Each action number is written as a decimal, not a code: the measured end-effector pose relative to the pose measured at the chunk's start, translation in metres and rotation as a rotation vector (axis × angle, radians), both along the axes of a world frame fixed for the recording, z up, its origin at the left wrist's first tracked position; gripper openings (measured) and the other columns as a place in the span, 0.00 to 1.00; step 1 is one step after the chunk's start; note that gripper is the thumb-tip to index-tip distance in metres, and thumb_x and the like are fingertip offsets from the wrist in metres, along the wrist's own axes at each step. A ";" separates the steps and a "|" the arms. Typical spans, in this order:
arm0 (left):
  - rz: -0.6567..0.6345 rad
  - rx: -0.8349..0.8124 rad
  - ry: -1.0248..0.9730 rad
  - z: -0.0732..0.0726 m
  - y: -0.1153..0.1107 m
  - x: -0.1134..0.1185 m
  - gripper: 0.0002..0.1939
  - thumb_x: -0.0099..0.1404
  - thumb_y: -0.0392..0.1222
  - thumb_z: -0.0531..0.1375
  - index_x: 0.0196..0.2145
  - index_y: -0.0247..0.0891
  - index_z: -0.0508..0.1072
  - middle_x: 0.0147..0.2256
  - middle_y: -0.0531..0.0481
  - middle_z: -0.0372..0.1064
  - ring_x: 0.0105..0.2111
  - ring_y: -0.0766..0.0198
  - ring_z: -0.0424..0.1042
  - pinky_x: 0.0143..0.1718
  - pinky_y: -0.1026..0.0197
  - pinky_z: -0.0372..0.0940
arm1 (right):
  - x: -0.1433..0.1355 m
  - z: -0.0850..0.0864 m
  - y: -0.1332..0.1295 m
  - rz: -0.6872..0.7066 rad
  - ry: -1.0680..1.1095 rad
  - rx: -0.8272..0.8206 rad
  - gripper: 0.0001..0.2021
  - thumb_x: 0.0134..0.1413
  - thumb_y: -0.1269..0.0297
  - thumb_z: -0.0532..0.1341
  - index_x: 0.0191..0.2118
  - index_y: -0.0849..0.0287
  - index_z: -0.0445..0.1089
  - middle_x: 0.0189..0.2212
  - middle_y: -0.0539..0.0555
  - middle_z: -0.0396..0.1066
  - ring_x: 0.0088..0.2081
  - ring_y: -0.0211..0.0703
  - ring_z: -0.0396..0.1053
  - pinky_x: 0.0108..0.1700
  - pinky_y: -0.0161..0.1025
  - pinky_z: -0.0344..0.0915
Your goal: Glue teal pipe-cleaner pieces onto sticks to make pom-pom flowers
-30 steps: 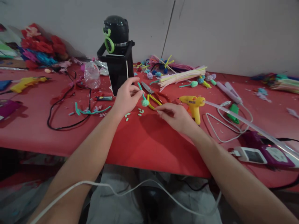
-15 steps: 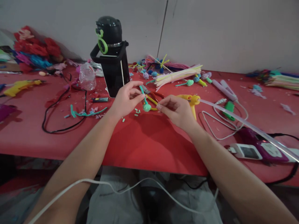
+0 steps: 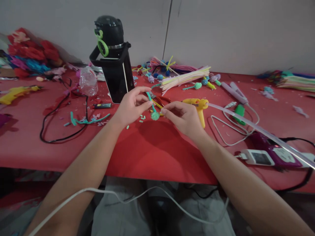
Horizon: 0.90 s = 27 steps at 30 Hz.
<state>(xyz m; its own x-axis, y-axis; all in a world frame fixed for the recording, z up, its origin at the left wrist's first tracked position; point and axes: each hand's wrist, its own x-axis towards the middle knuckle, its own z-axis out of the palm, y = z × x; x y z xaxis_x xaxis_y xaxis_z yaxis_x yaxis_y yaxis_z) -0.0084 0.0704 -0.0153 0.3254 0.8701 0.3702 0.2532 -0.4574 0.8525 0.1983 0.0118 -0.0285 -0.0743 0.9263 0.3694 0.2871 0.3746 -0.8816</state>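
Note:
Between my hands, a green fuzzy stem piece with a round knobbed end (image 3: 155,115) hangs ball downward. Its stem is pinched between the thumb and fingers of my left hand (image 3: 134,105). My right hand (image 3: 184,117) is just right of the ball, with thumb and index fingertip pressed together; anything between them is too small to make out. Pliers with red and yellow handles (image 3: 164,99) lie behind the fingers, partly hidden. Small pale green bits (image 3: 142,118) are scattered on the red table beside my left hand.
A black bottle in a holder (image 3: 115,70) stands behind my left hand. The yellow glue gun (image 3: 202,105) with a long clear stick lies right of my right hand. Beyond are pale fuzzy stems (image 3: 185,79); a power strip (image 3: 283,152) sits at the right.
The view has shifted slightly, moving the table items a little left. My right hand's fingertips have moved slightly left, closer to the green ball, which hangs a bit lower.

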 end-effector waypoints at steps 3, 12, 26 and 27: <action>-0.002 0.000 0.007 0.001 -0.002 0.001 0.19 0.61 0.35 0.66 0.50 0.40 0.72 0.30 0.52 0.76 0.31 0.61 0.79 0.36 0.58 0.76 | -0.002 -0.002 0.002 -0.014 0.006 0.011 0.10 0.57 0.57 0.67 0.33 0.58 0.75 0.31 0.53 0.77 0.33 0.42 0.73 0.38 0.41 0.70; -0.034 -0.012 0.028 0.005 -0.007 0.002 0.17 0.60 0.36 0.66 0.48 0.38 0.74 0.30 0.53 0.77 0.30 0.62 0.79 0.34 0.61 0.74 | -0.002 -0.013 0.009 0.026 0.022 0.092 0.08 0.59 0.58 0.67 0.35 0.58 0.76 0.32 0.53 0.78 0.33 0.43 0.73 0.38 0.42 0.70; -0.031 -0.038 -0.004 0.007 -0.007 0.004 0.16 0.59 0.35 0.66 0.46 0.37 0.73 0.29 0.53 0.77 0.29 0.62 0.79 0.33 0.61 0.74 | -0.004 -0.013 0.007 0.016 -0.094 0.234 0.06 0.61 0.61 0.67 0.34 0.55 0.78 0.33 0.52 0.76 0.35 0.42 0.72 0.35 0.41 0.67; -0.021 -0.037 0.001 0.007 -0.007 0.004 0.16 0.59 0.35 0.66 0.45 0.37 0.73 0.29 0.53 0.77 0.29 0.62 0.79 0.33 0.61 0.74 | -0.004 -0.013 0.006 0.022 -0.094 0.239 0.06 0.61 0.61 0.67 0.34 0.55 0.78 0.33 0.52 0.76 0.35 0.42 0.72 0.35 0.41 0.67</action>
<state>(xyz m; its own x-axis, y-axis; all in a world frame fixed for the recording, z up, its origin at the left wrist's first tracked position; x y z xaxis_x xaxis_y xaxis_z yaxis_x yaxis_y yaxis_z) -0.0047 0.0634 -0.0088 0.3443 0.8761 0.3375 0.2446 -0.4307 0.8687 0.1939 0.0182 -0.0412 -0.1382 0.8115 0.5677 0.3534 0.5759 -0.7372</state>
